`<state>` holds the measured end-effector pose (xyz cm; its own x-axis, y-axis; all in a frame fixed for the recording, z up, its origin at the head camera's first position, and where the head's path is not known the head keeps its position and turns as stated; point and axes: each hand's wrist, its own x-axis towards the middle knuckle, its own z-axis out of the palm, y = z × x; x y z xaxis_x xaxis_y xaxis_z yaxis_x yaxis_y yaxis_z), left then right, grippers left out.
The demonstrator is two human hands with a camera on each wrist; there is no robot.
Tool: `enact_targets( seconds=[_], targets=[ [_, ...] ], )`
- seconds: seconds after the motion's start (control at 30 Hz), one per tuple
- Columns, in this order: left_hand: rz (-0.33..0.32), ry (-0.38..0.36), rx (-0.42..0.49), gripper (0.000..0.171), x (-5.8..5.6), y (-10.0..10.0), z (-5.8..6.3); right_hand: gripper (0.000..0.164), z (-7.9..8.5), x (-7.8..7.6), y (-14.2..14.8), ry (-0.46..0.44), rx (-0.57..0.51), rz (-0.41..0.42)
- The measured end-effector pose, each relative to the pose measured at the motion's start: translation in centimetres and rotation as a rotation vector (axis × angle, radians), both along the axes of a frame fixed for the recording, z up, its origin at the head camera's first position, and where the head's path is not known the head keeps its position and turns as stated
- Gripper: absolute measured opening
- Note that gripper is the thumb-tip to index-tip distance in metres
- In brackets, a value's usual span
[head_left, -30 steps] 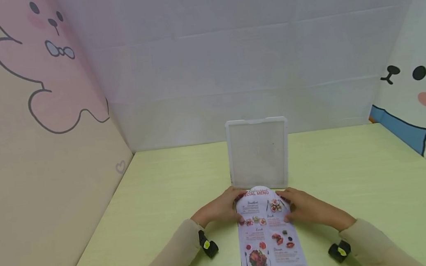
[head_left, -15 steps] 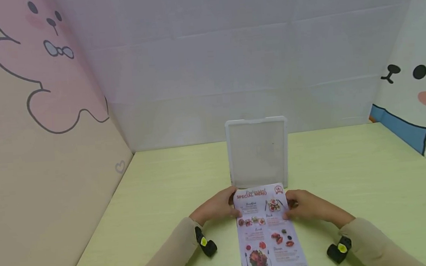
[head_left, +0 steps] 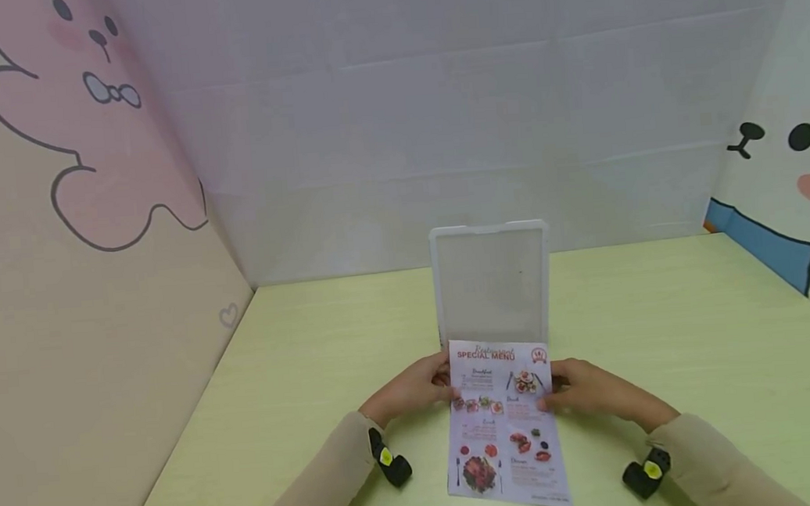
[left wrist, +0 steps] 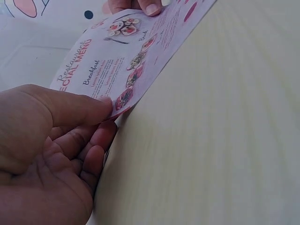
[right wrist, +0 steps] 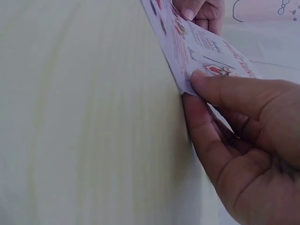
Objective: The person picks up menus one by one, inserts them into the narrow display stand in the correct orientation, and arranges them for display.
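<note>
A printed menu sheet (head_left: 505, 426), headed "Special Menu", is held between both hands in front of a clear, white-edged stand (head_left: 492, 286). My left hand (head_left: 414, 389) pinches its left edge, thumb on the printed face and fingers curled behind, as the left wrist view shows on the menu (left wrist: 117, 61). On the opposite edge my right hand (head_left: 594, 393) pinches the sheet the same way; in the right wrist view its thumb lies on top of the paper (right wrist: 187, 56). The menu's top edge overlaps the lower part of the stand and hides its base.
The pale yellow-green table (head_left: 326, 329) spreads around both forearms. A white-grey backdrop (head_left: 368, 130) rises behind it. Cartoon-printed panels flank the table, a pink figure (head_left: 108, 148) on the left and a white one (head_left: 795, 179) on the right. Black straps with small devices sit on both wrists.
The menu's upper edge, curled back a second ago, has straightened. The sheet has risen and moved slightly toward the stand, now covering its bottom edge. Both hands stay at the sides of the sheet.
</note>
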<state>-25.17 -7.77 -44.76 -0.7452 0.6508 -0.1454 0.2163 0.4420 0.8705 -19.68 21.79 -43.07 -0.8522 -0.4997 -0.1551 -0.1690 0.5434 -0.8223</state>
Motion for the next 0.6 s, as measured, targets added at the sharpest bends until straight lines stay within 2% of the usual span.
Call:
enact_targets(
  seconds=[0.2, 0.47, 0.6],
  targets=[
    [-0.002, 0.025, -0.023, 0.029, -0.1, -0.1, -0.3, 0.038, 0.1, -0.1, 0.1, -0.01, -0.033, 0.025],
    [0.024, -0.036, 0.013, 0.029, 0.1, 0.0, -0.2, 0.038, 0.2, -0.7, 0.6, -0.051, -0.062, 0.067],
    [0.034, -0.058, 0.023, 0.027, 0.0, 0.1, -0.1, 0.037, 0.3, -1.1, 0.9, -0.037, -0.075, 0.09]
  ],
)
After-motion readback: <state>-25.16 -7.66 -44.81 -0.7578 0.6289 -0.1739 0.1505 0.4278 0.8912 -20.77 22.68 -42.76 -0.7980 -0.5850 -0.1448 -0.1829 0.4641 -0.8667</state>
